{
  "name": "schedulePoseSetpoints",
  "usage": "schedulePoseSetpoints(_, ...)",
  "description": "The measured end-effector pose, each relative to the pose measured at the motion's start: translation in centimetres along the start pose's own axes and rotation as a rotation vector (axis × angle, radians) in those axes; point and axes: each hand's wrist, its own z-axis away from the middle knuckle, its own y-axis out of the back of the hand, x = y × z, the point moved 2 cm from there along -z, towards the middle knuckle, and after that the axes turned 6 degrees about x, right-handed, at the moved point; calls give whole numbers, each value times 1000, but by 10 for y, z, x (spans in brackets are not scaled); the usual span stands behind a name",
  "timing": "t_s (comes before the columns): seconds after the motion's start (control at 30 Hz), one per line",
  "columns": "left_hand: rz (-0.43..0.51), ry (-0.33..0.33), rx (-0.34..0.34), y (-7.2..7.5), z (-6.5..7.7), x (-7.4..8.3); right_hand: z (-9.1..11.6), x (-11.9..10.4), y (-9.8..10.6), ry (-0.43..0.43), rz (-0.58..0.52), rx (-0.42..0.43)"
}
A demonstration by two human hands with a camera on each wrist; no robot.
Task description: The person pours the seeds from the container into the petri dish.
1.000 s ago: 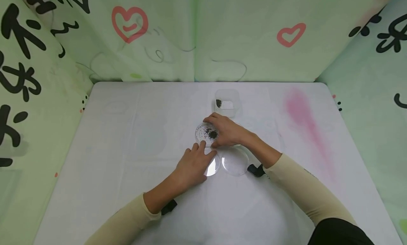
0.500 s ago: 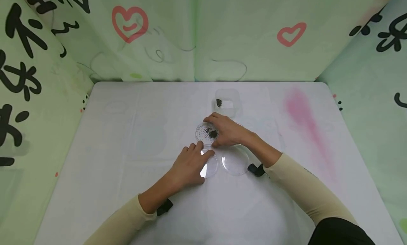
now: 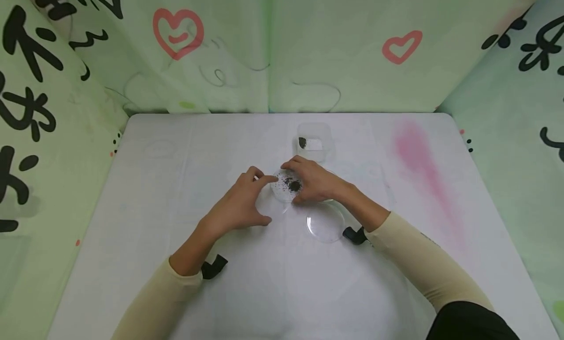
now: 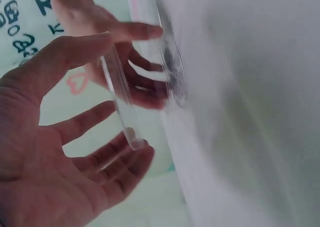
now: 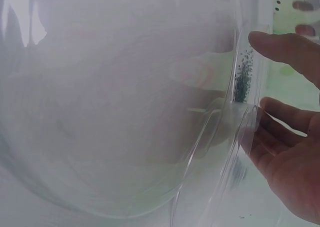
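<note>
Holding a clear round lid (image 4: 118,84) by its rim, a person's left hand (image 3: 235,203) hangs over the white surface (image 3: 273,291), just to the left of a clear dish (image 3: 282,195) sprinkled with dark grains (image 3: 292,184). The left grip spans the lid's width, thumb on the near side and fingertips on the far side; in the left wrist view the lid looks nearly level and sits higher than the dish, apart from it. The step in hand appears to be bringing lid and dish together, work that would reward a slow, flat approach: center the lid by eye over the dish's rim, let it down evenly and release without a tap, since grains this fine would likely scatter at a knock or a puff of air. At center, the dish rests at the right hand (image 3: 317,183), whose grip closes around its right side, thumb toward the person, index finger toward the far edge. That hold should stay light and still, with both fingertips low enough to leave the rim free. The right forearm slants in from the lower right, its wrist low. Behind that hand stands a clear tub (image 3: 326,129); nearer the person lies an empty clear dish (image 3: 325,225).
</note>
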Motion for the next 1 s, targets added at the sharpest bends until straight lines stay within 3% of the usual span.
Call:
schedulePoseSetpoints(0.17,97,-18,65,0,-18,-14,1,1,0,1,-9,5)
schedulePoseSetpoints(0.33,140,-21,76,-10,-32,-24,0,2,-2,16,-9,16)
schedulePoseSetpoints(0.7,133,-38,43,-24,-46,-24,3,4,-2,2,-83,31)
schedulePoseSetpoints(1.0,133,-86,66,-28,-54,-23,2,6,-1,-10,-84,8)
